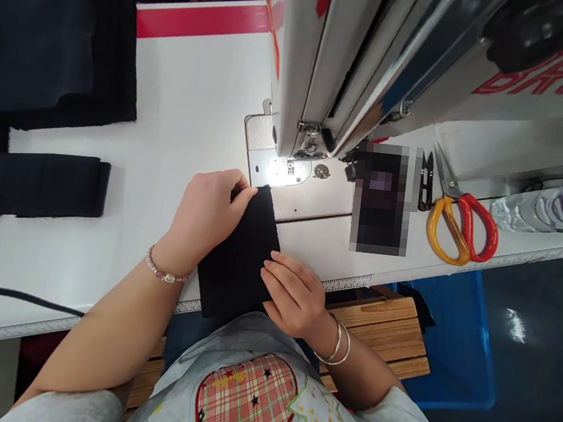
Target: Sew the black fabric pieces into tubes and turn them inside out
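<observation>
In the head view I count two hands. My left hand [205, 215] pinches the top corner of one black knit piece [239, 253], just in front of the presser foot [290, 166] of the single sewing machine [358, 51]. My right hand [293, 294] lies half open, fingers flat on the piece's lower edge, gripping nothing. On the white table [183, 93] are one pair of red-and-yellow scissors [460, 230], one pair of black thread snips [426, 182], and one folded black strip [51, 185].

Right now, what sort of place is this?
Likely a garment sewing workshop: an industrial sewing machine set into a white work table, a black fabric piece on it, and red-and-yellow scissors nearby.
</observation>
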A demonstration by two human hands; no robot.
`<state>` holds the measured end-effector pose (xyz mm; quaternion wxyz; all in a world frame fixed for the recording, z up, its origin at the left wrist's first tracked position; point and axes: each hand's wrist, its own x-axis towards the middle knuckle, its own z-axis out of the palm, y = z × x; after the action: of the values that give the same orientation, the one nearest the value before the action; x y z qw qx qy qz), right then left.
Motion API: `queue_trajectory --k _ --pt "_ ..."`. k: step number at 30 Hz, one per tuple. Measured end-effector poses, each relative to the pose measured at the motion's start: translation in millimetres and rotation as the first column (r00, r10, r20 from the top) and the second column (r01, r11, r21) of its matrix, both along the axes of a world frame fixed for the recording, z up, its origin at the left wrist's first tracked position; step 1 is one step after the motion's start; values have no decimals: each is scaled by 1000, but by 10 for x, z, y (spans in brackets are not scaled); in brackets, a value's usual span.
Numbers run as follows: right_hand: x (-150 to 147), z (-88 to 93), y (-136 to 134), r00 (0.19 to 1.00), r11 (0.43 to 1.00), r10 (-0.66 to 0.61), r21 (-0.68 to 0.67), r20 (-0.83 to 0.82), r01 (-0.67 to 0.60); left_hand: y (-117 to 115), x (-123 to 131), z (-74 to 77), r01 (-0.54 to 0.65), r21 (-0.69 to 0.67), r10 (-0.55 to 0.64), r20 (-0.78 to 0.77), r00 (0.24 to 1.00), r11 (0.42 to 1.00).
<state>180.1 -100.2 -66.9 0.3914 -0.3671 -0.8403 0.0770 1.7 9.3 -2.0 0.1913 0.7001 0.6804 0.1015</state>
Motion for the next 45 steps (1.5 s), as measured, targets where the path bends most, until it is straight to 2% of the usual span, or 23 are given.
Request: queue_trajectory --k 18,23,26,29,31,34,37,41,45 --pt "-15 29 9 1000 1000 0 17 24 0 15 -30 -106 16 93 -22 68 997 995" --pt "5 71 -16 997 999 -23 -23 78 25 43 -6 -183 74 163 -88 79 993 984" --pt "27 90 -37 992 997 -61 -43 106 66 70 40 -266 133 273 -167 105 980 953" --pt "59 112 -44 990 995 -79 -48 118 86 96 93 -342 202 435 -264 86 961 877" --pt "84 129 -42 989 995 -80 -49 127 86 93 120 -354 270 498 -314 5 949 824" --pt "111 147 -40 986 995 -81 -52 144 89 26 143 -302 407 468 -381 -154 911 784" --pt "122 151 -41 986 995 -77 -53 148 86 -100 155 -224 497 395 -423 -263 867 773" --pt "133 145 -38 987 995 -66 -59 149 76 -223 176 -189 514 337 -440 -272 855 789" --pt "164 140 -21 986 995 -64 -69 155 76 -220 227 -212 518 296 -457 -253 853 802"
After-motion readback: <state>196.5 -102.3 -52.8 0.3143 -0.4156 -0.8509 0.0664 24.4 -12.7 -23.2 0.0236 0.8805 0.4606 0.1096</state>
